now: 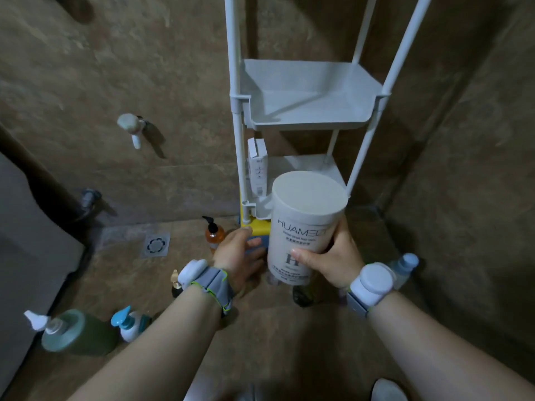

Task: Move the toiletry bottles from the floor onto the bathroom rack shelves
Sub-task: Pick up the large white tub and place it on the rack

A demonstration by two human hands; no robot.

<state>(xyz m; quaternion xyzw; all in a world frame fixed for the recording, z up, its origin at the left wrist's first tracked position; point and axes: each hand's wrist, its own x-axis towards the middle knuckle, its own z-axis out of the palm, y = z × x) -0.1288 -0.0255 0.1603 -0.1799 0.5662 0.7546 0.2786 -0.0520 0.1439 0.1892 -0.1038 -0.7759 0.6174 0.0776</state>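
Brown-tiled bathroom | tall white lidded tub (304,224) | right fingers (307,253) wrap it | left fingers (254,256) straight

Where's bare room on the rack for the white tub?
The upper shelf is bare. The lower shelf is free right of the white box. The floor below is crowded: orange pump bottle, clear bottle.

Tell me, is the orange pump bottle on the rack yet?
No, the orange pump bottle stands on the floor, just left of the foot of the rack.
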